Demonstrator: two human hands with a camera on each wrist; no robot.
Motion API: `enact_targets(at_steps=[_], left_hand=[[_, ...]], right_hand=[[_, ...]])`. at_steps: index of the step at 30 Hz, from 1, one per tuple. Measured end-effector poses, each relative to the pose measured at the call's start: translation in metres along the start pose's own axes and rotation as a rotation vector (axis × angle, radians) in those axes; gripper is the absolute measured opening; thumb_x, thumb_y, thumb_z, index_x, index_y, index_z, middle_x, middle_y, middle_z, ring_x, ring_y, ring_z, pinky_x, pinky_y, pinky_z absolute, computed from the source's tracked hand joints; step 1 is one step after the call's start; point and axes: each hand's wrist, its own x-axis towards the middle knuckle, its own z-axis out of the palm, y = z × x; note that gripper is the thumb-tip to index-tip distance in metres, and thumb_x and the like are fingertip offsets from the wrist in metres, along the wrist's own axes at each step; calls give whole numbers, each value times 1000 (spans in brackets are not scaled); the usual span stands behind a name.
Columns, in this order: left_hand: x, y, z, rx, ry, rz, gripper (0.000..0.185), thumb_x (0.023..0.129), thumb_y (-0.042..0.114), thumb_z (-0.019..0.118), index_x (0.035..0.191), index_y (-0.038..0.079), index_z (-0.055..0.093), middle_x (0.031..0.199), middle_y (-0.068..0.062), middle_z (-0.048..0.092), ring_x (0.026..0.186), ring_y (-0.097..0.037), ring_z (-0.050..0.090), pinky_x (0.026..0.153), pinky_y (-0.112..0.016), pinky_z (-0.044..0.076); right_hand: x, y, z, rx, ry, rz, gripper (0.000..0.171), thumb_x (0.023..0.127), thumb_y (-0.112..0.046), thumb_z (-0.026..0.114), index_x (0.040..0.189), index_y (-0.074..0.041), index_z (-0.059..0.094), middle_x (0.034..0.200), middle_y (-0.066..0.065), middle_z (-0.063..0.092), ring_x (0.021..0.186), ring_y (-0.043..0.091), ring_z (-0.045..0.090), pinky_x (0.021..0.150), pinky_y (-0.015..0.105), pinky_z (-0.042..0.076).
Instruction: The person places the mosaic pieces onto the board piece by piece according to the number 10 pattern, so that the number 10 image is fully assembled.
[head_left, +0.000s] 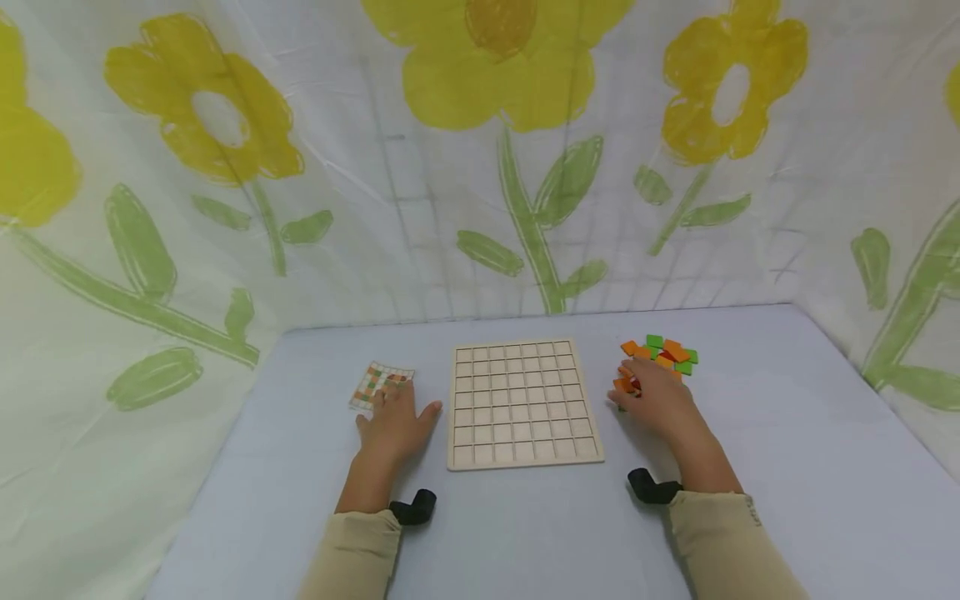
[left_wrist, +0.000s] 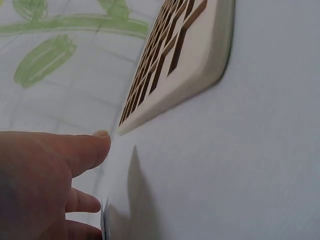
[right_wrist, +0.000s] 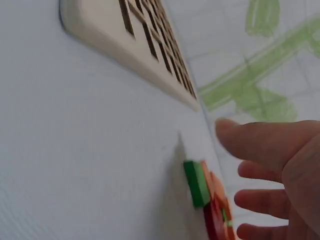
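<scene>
A pale wooden grid board [head_left: 523,402] lies flat in the middle of the light blue table [head_left: 525,533]; its cells show no tiles. Left of it, my left hand [head_left: 393,421] rests flat with straight fingers, the fingertips on a small checkered pattern card [head_left: 380,383]. On the board's right, my right hand [head_left: 654,398] lies over the near side of a pile of orange and green square tiles [head_left: 663,354], fingers relaxed. The right wrist view shows a green tile [right_wrist: 196,183] and orange tiles [right_wrist: 218,210] just under the fingers [right_wrist: 260,172]. The board's edge [left_wrist: 190,70] fills the left wrist view.
A cloth printed with yellow flowers and green stems [head_left: 495,150] walls in the table at the back and on both sides. Bare table surface lies in front of the board and to the far right.
</scene>
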Motion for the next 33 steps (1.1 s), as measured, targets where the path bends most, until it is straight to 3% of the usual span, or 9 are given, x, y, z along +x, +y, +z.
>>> enact_targets(at_steps=[4,9,13,17,25,33], left_hand=[[2,-9,-4,-5,17,18,75,99,48,49,155,4,25,161,-25,19,149,-47,9,109,-81,9],[1,-4,-3,-49,68,134,68,99,43,54,152,5,35,159,-23,26,149,-43,18,112,-77,12],[-4,1,5,-147,-14,211,60,98,40,57,148,8,44,156,-20,36,147,-41,26,117,-69,17],[-4,0,18,-220,-90,253,54,98,38,59,144,12,50,154,-14,41,148,-36,26,123,-60,13],[-4,-8,32,-298,-102,344,51,97,34,61,143,15,52,158,-2,37,152,-26,19,124,-54,-5],[-5,-12,31,-304,-69,384,56,94,31,65,145,15,50,159,-2,34,152,-27,18,124,-54,-8]], right_hand=[[3,9,2,-31,-7,23,54,90,-33,68,136,-7,56,150,24,42,130,53,40,96,72,41],[5,12,8,-75,13,34,53,91,-37,67,136,-10,59,149,23,43,129,56,38,92,76,40],[3,14,13,-70,28,60,46,94,-34,63,135,-13,60,148,21,45,130,54,37,93,76,38],[0,16,14,-50,42,75,39,97,-25,58,135,-15,61,148,20,45,131,54,35,93,76,36],[1,18,17,-21,10,96,41,97,-28,57,135,-14,61,148,23,42,132,55,30,94,77,33],[4,12,14,13,62,75,30,95,-28,61,122,-17,69,147,21,44,131,55,33,95,76,32]])
